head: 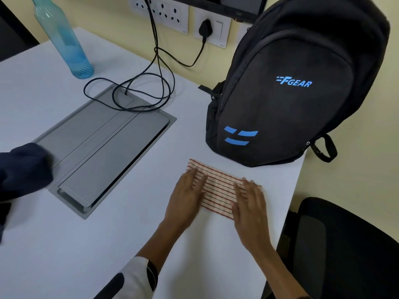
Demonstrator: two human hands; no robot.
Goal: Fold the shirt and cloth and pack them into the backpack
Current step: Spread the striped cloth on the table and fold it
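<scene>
Hands flat on the cloth [218,188], both of them. That cloth, white with thin red stripes, lies folded into a small rectangle near the right edge of the desk [64,244], just in front of the backpack [287,104]. The left hand [187,197] presses down on the cloth's left end, fingers straight and spread, gripping nothing. The right hand [250,203] does the same on the right end, palm down, fingers straight, covering that end of the cloth.

Black backpack stands upright at the desk's far right corner, leaning against the wall, blue lettering and blue stripe marks on its front panel. Its base sits near the far edge of the cloth but apart from it. From here I cannot tell whether any of its zips are open.

Over at the left edge of the desk, a dark navy garment [23,173] lies bunched up, partly out of view, and it overlaps the near left corner of the grey hatch [103,145] set into the desktop. A black cable [138,96] loops in coils over the far end of that hatch and runs up to the wall sockets [164,14]. A translucent blue bottle [64,42] stands near the desk's far left corner. A black chair [345,249] sits beside the desk's right edge.
</scene>
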